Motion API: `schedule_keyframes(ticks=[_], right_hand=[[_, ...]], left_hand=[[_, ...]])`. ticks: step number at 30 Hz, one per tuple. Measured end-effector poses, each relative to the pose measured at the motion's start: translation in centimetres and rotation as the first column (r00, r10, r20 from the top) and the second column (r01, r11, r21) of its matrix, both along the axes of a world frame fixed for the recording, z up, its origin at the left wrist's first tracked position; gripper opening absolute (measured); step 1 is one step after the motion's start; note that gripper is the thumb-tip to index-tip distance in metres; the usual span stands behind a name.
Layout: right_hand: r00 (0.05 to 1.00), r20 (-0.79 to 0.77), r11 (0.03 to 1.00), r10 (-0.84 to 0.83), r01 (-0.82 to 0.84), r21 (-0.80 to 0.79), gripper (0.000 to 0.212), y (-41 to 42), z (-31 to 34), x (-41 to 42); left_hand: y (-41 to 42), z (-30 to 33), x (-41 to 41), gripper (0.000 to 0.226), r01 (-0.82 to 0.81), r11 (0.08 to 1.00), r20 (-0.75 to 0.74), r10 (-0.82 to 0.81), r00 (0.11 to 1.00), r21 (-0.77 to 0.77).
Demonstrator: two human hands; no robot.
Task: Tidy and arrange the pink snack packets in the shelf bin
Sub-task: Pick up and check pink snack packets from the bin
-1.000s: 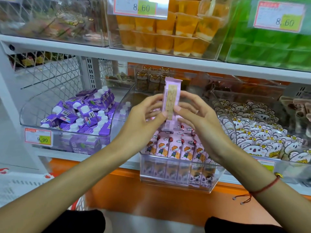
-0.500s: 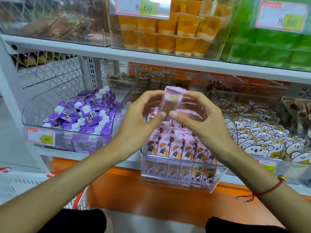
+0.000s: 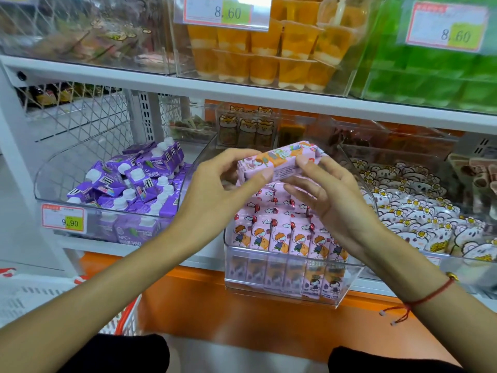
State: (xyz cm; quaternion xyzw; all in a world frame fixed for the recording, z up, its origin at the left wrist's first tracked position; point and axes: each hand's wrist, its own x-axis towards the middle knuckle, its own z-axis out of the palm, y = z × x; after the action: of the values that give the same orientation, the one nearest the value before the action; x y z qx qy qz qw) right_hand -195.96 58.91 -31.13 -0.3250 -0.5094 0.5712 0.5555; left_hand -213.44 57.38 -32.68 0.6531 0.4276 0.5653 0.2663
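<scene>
A pink snack packet point(image 3: 279, 160) with a cartoon print lies sideways above the clear shelf bin point(image 3: 285, 288). My left hand point(image 3: 223, 189) pinches its left end between thumb and fingers. My right hand point(image 3: 330, 195) pinches its right end. Below them the bin holds several more pink packets point(image 3: 285, 235), standing upright in rows with the cartoon faces toward me.
A clear bin of purple drink cartons point(image 3: 129, 184) sits to the left and a bin of white bear-print packets point(image 3: 419, 219) to the right. The white shelf point(image 3: 242, 88) above carries orange jelly cups point(image 3: 263, 49) and green packs. A red-rimmed basket point(image 3: 126, 316) stands at lower left.
The packet was held upright with its back toward me; both hands have turned it over to lie sideways, printed front up, slightly lower over the bin.
</scene>
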Motion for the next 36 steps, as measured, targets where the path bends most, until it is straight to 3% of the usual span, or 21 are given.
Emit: schedule_keyframes(ticks=[2, 8, 14, 16, 18, 21, 24, 31, 34, 36], right_hand=[[0.999, -0.038, 0.998, 0.015, -0.018, -0.061, 0.048, 0.0, -0.2, -0.1], [0.998, 0.052, 0.985, 0.033, -0.024, -0.169, 0.031, -0.1, -0.3, -0.5], [0.997, -0.004, 0.977, 0.074, -0.074, -0.202, 0.026, -0.3, -0.2, -0.6], [1.000, 0.017, 0.996, 0.008, -0.007, -0.089, 0.031, -0.3, -0.2, -0.6], [0.978, 0.160, 0.980, -0.137, 0.110, 0.165, 0.040, -0.4, -0.1, -0.5], [0.901, 0.329, 0.843, -0.284, 0.071, 0.534, 0.043, -0.9, -0.1, -0.4], [0.861, 0.381, 0.776, -0.336, 0.024, 0.631, 0.038, -1.0, -0.2, -0.5], [0.842, 0.445, 0.806, -0.306, -0.020, 0.592, 0.037, -0.6, -0.3, -0.4], [0.788, 0.600, 0.894, -0.139, -0.162, 0.419, 0.050, 0.7, 0.0, 0.0], [0.715, 0.677, 0.928, -0.171, -0.113, 0.354, 0.048, 2.7, -0.2, 0.1]], left_hand=[[-0.2, 0.0, 0.1, 0.022, -0.027, 0.999, 0.021, 0.026, 0.999, 0.038], [-0.8, 0.2, 0.6, 0.026, -0.134, 0.983, 0.032, 0.131, 0.991, 0.124], [-1.0, 0.0, 0.7, 0.029, -0.145, 0.976, -0.025, 0.151, 0.988, 0.163], [-0.8, -0.3, 0.6, 0.036, -0.060, 0.991, -0.100, 0.072, 0.992, 0.119], [-0.6, -0.6, 0.5, 0.045, 0.031, 0.997, -0.146, -0.021, 0.989, 0.064], [-0.1, -0.7, 0.3, 0.038, 0.084, 0.993, -0.086, -0.077, 0.993, 0.087], [0.1, -0.7, 0.1, 0.037, 0.101, 0.986, -0.087, -0.089, 0.992, 0.136], [-0.3, -0.4, 0.3, 0.050, 0.101, 0.981, -0.068, -0.091, 0.994, 0.168], [0.2, 0.3, -0.7, 0.051, -0.046, 0.982, 0.119, 0.024, 0.993, 0.184], [0.9, 0.6, -1.9, 0.048, -0.202, 0.961, 0.273, 0.146, 0.951, 0.190]])
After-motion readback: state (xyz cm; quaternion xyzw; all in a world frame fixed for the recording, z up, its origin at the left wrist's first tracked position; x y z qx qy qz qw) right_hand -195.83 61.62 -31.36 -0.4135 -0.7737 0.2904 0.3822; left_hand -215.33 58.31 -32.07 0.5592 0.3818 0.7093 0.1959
